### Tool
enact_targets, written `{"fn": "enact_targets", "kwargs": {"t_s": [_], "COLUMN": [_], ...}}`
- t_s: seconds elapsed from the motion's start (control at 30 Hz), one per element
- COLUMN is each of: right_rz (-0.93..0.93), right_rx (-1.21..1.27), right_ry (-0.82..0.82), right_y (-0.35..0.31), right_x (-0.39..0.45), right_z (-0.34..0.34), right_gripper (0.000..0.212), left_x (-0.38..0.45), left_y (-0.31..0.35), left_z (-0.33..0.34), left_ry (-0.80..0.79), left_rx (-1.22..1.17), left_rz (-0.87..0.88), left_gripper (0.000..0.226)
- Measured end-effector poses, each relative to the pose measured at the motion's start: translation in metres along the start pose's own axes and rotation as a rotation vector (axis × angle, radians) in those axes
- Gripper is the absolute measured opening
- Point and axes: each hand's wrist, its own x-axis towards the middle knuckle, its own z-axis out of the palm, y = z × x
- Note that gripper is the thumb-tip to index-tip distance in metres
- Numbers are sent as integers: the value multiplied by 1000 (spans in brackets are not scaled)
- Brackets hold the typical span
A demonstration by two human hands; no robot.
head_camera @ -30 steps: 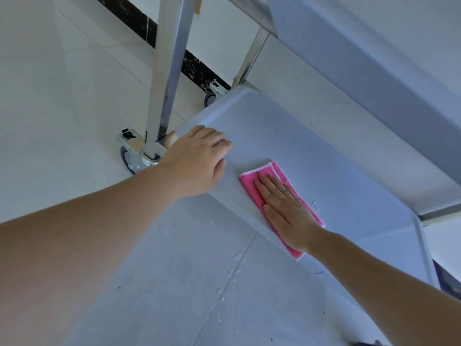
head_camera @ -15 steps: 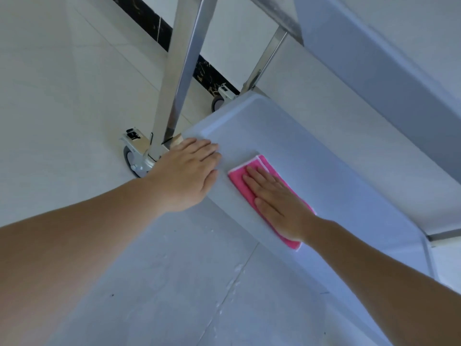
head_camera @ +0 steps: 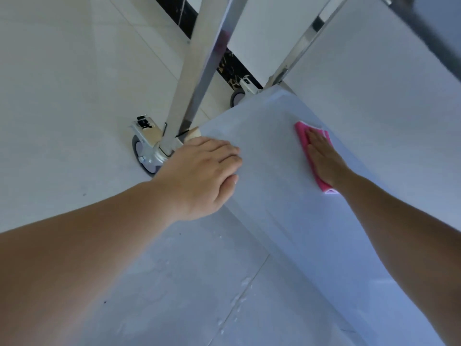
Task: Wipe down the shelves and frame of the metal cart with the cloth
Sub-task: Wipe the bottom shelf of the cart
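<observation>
On the bottom shelf (head_camera: 274,158) of the metal cart, as I read it from the head camera:

Item 1, right hand (head_camera: 323,156). I see it laid flat, fingers straight and together, palm down on the pink cloth (head_camera: 303,136). It presses the cloth to the shelf surface rather than gripping it; no finger curls round the fabric.

Item 2, pink cloth. Folded, lying flat on the shelf toward its far side. Pink edge shows beyond the fingertips and along the hand's left side, and a corner shows near the wrist. The rest is hidden under the palm.

Item 3, left hand (head_camera: 202,173). I see it resting on the near corner of the same shelf, fingers loosely extended over the top surface, thumb down along the front edge. Whether the thumb hooks beneath the lip I cannot tell. It holds nothing loose. It lies well apart from the cloth.

Item 4, frame. A shiny upright post (head_camera: 199,71) rises just beside the left hand from the corner. A second post (head_camera: 299,43) rises at the far corner.

Item 5, castors. One wheel (head_camera: 143,153) with a brake tab sits under the near post; another (head_camera: 237,97) under the far post.

Item 6, floor (head_camera: 62,96). Pale tile, with a dark patterned border strip (head_camera: 232,68) behind the posts.

Item 7, upper shelf edge (head_camera: 429,28), blurred, top right.
</observation>
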Motion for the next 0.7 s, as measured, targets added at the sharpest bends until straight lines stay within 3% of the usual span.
{"fn": "enact_targets", "kwargs": {"t_s": [0.43,0.57,0.7], "right_rz": [149,61,-119], "right_rx": [-129,-27,-92], "right_ry": [-15,4,30], "right_y": [11,-11,-50], "right_x": [73,58,24], "right_z": [2,3,10], "right_gripper": [51,51,51], "left_x": [1,0,1], "left_y": [1,2,3], "left_z": [-1,-2,-5], "left_ry": [-26,-42,-55], "left_rx": [-5,11,21], "left_rz": [-21,-29,-32], "left_gripper": [43,43,43]}}
